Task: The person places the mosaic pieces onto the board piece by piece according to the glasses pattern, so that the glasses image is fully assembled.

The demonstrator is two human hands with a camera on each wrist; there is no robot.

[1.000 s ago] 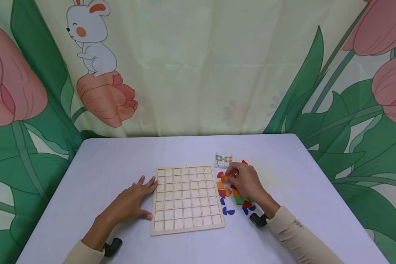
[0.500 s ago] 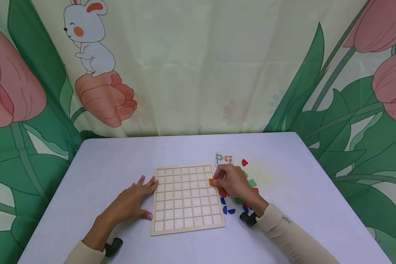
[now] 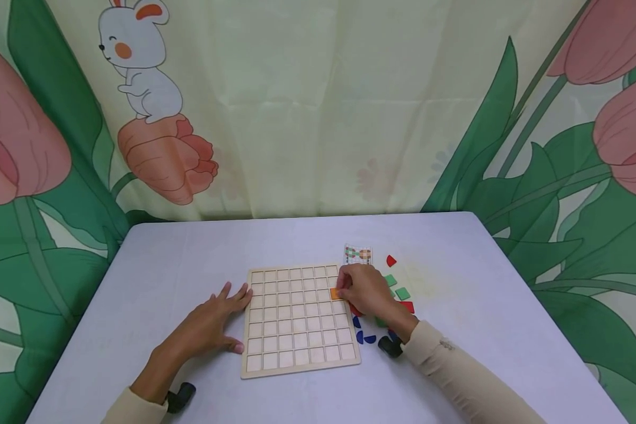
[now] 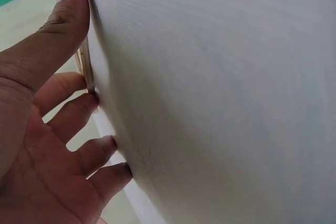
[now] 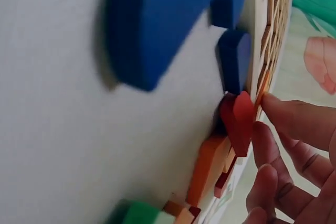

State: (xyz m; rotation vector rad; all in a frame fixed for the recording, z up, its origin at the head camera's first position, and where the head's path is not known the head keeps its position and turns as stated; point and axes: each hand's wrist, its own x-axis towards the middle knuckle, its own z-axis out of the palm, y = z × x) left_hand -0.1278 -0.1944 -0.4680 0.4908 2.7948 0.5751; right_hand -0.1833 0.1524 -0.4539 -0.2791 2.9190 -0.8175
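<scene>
A wooden grid board (image 3: pixel 302 371) lies flat on the table. Along its left edge rests my left hand (image 3: pixel 212 324), fingers spread and fairly straight, with thumb and fingertips against the frame. My right hand (image 3: pixel 368 288) pinches an orange square block (image 3: pixel 334 294) at a cell in the board's rightmost column, second or third row from the top. In the right wrist view a thin strip of that orange block (image 5: pixel 265 81) shows at the fingertips. Whether it sits fully down in the cell, I cannot tell.
Beside the board's right side lie blue half-round blocks (image 3: pixel 370 339), green blocks (image 3: pixel 402 293) and red blocks (image 3: pixel 391 260), partly hidden under my right hand and forearm. A small printed pattern card (image 3: pixel 357 254) lies behind the hand. A patterned curtain (image 3: pixel 318 118) hangs behind the table.
My right hand has moved left from the loose blocks onto the board's right column, carrying the orange square block. My left hand has stayed at the board's left edge.
</scene>
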